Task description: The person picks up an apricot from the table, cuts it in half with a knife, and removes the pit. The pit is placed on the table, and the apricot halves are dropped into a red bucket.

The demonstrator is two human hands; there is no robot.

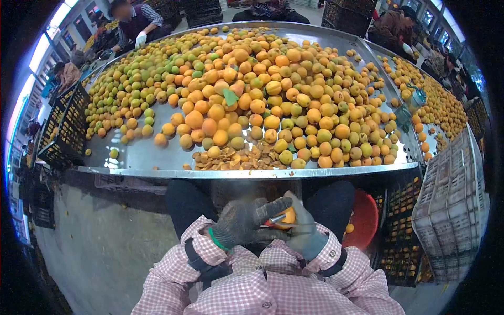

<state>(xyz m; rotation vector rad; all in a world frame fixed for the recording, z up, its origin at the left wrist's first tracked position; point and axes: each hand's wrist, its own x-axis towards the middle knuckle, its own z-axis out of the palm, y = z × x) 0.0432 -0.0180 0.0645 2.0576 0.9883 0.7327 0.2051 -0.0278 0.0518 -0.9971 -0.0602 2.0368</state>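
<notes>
My left hand [236, 223], in a dark grey knit glove with a green cuff edge, is closed around a small knife [275, 219]. A bit of red handle and a short silvery blade show. The blade lies against an orange-yellow apricot [286, 217], which my right hand [302, 230] grips. The right glove is lighter grey and smeared by motion, so its fingers are partly hidden. Both hands meet over my lap, below the table's front edge. Straight ahead, cut apricot pieces [239, 159] lie at the front of the metal table [173, 172].
Whole apricots [273, 86] are heaped on the table. A black crate [63, 126] stands left; a white crate [449, 194] and a red basin [362, 220] stand right. Dark crates of fruit [401, 231] sit beside the basin. Co-workers [137, 23] sit around the table.
</notes>
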